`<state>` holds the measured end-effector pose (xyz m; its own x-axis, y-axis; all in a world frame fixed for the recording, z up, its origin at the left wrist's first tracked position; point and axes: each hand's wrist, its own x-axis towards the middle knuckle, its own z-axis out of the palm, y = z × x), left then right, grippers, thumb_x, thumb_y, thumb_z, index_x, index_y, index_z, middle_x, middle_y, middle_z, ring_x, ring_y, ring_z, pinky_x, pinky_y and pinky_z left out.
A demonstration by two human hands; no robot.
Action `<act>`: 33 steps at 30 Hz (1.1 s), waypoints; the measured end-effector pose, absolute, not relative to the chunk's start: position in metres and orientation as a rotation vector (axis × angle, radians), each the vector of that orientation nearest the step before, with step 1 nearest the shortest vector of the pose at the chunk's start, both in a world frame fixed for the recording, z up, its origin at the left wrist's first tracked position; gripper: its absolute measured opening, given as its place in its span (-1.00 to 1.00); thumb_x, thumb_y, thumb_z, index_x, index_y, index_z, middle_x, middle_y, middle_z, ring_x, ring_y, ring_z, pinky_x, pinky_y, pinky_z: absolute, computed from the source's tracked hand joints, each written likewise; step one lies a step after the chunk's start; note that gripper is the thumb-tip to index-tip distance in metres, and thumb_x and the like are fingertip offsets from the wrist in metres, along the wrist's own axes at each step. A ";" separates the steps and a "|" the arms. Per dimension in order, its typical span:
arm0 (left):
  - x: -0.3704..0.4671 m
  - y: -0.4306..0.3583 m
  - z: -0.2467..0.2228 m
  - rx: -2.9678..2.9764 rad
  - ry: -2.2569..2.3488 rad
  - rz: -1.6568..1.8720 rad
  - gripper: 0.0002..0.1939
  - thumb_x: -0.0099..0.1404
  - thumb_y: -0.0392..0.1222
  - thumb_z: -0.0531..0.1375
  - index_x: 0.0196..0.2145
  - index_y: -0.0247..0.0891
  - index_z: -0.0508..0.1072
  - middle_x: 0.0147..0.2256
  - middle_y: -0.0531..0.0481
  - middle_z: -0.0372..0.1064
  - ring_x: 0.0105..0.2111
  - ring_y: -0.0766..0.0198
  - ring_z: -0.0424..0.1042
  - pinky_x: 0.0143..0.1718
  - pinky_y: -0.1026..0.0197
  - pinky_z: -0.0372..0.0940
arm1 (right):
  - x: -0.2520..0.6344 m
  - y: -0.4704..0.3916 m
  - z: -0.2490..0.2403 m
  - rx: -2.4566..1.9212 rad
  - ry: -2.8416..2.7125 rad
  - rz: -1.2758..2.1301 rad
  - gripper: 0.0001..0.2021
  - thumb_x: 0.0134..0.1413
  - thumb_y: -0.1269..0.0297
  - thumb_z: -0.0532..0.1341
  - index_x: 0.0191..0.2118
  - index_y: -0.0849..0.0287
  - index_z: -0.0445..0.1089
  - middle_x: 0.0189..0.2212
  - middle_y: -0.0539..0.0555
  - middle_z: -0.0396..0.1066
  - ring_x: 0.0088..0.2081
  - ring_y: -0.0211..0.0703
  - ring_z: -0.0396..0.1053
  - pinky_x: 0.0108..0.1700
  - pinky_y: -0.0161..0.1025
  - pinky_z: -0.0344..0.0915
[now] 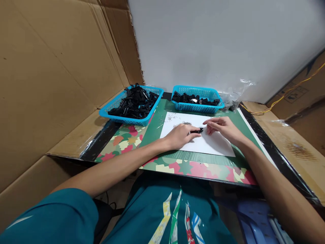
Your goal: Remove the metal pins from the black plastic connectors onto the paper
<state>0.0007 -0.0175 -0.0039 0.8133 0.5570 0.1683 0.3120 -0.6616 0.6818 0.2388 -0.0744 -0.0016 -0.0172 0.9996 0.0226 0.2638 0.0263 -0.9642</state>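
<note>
My left hand (178,136) is closed over the white sheet, gripping a small black plastic part (200,130) between thumb and fingers. Only the part's right end shows clearly. Just to the right of it, my right hand (223,128) hovers with thumb and fingertips pinched together. Whatever those fingertips hold, if anything, is too small to make out. Behind my left hand, a heap of tiny metal pins (187,123) lies on the white sheet (218,147), and more are scattered toward its far left corner.
A blue basket (146,121) full of black plastic parts stands at the back left. Another blue basket (196,107) with black parts is behind the sheet. Beside it sits a clear plastic bag (233,100). Cardboard walls flank the table, and a yellow cable (276,101) runs along the right.
</note>
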 end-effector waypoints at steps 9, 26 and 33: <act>0.001 -0.019 -0.001 2.295 0.664 0.438 -0.63 0.49 -0.12 0.22 0.17 -0.28 0.58 -0.08 -0.15 0.65 -0.21 0.12 0.64 -0.11 0.10 0.44 | 0.244 -0.071 -0.003 -1.375 -1.570 0.902 -0.59 0.25 -0.12 0.28 -0.29 0.20 0.52 -0.38 0.20 0.61 -0.42 -0.12 0.48 -0.31 -0.15 0.40; 0.001 -0.016 -0.005 2.265 0.671 0.399 -0.59 0.49 -0.10 0.25 0.20 -0.32 0.56 -0.20 -0.14 0.68 -0.21 0.10 0.67 -0.12 0.09 0.42 | 0.241 -0.071 -0.005 -1.391 -1.703 0.890 -0.70 0.12 0.04 0.38 -0.32 0.22 0.55 -0.44 0.09 0.50 -0.44 -0.19 0.39 -0.34 -0.19 0.37; 0.003 -0.015 -0.007 2.316 0.650 0.417 -0.62 0.45 -0.17 0.29 0.18 -0.30 0.58 -0.25 -0.14 0.67 -0.27 0.13 0.65 -0.15 0.13 0.41 | 0.244 -0.068 -0.011 -1.410 -1.714 0.840 -0.68 0.08 0.01 0.42 -0.37 0.23 0.57 -0.43 0.14 0.54 -0.45 -0.16 0.39 -0.38 -0.19 0.35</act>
